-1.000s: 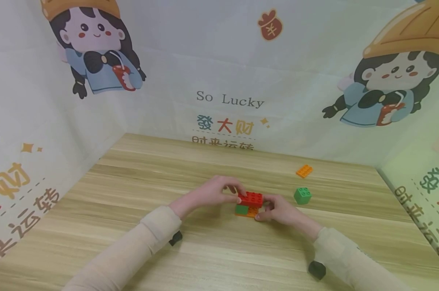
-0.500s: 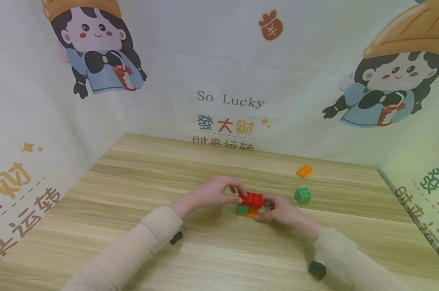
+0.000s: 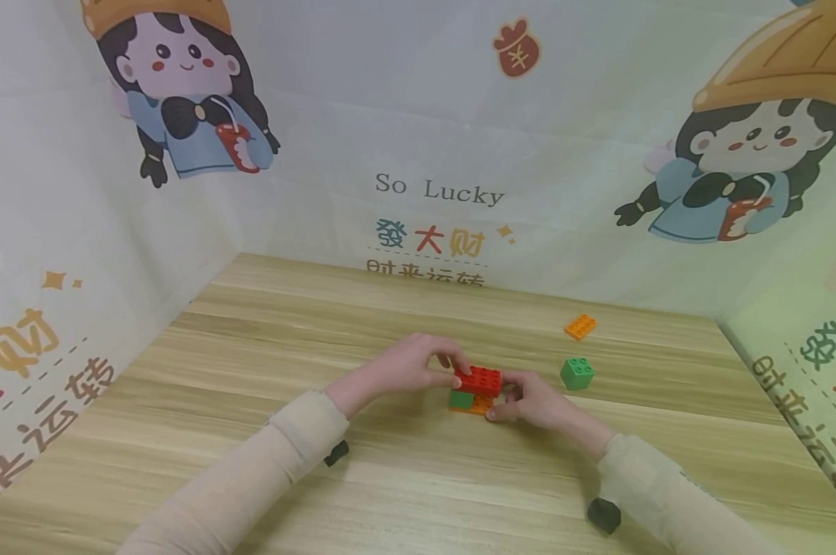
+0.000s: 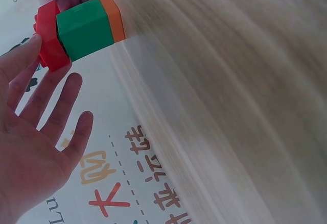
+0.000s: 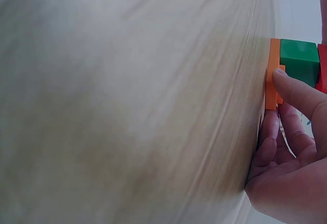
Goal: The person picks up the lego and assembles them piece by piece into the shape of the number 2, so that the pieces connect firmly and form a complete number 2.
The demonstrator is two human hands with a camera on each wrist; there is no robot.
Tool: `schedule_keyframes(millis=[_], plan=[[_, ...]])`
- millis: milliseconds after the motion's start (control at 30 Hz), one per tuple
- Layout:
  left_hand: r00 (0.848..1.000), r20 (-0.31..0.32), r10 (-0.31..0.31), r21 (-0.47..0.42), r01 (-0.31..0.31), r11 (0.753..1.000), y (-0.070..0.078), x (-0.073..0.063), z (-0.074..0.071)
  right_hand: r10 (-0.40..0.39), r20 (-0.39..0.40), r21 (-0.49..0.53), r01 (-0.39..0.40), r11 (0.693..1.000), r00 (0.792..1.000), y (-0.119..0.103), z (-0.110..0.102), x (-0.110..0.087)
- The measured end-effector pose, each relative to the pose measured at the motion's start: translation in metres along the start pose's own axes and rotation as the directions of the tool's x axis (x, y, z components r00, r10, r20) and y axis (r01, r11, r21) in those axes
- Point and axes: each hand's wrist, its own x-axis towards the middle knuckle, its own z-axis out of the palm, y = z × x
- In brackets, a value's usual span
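Observation:
At mid-table, a red studded toy brick sits on a green brick, which stands at the left end of an orange studded plate. My left hand pinches the red brick at its left end, thumb on the near side; its other fingers spread loose in the left wrist view. On the opposite side, my right hand grips the right end of the orange plate, thumb over its edge and fingers behind. The red brick reaches out past the green one, above the plate's bare studs.
A loose green brick stands right of the stack, with a flat orange studded plate behind it. The wooden table ends at a printed cloth backdrop. Small black objects show beside both sleeves.

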Motion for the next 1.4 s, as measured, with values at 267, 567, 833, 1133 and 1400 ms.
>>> schedule_keyframes(millis=[267, 567, 833, 1133, 1400], plan=[[1.0, -0.015, -0.001, -0.027, 0.0, 1.0, -0.005, -0.001, 0.003, 0.013, -0.011, -0.014, -0.013, 1.0, 1.0, -0.002, 0.0, 0.0], [1.0, -0.022, 0.014, -0.062, -0.016, 0.998, -0.008, -0.002, 0.005, 0.014, -0.014, -0.017, -0.014, 1.0, 1.0, -0.002, 0.0, 0.0], [1.0, -0.029, 0.002, -0.105, -0.005, 0.994, -0.011, -0.002, 0.008, 0.024, -0.017, -0.026, -0.024, 0.999, 1.0, -0.002, 0.0, 0.0], [0.999, 0.012, -0.044, -0.048, 0.045, 0.998, -0.005, 0.001, 0.003, 0.033, -0.018, -0.032, -0.034, 0.999, 0.999, -0.002, 0.001, 0.001], [0.996, 0.034, -0.081, 0.021, 0.08, 0.997, 0.0, 0.002, 0.0, 0.028, -0.016, -0.034, -0.029, 0.999, 0.999, -0.002, 0.0, 0.001]])
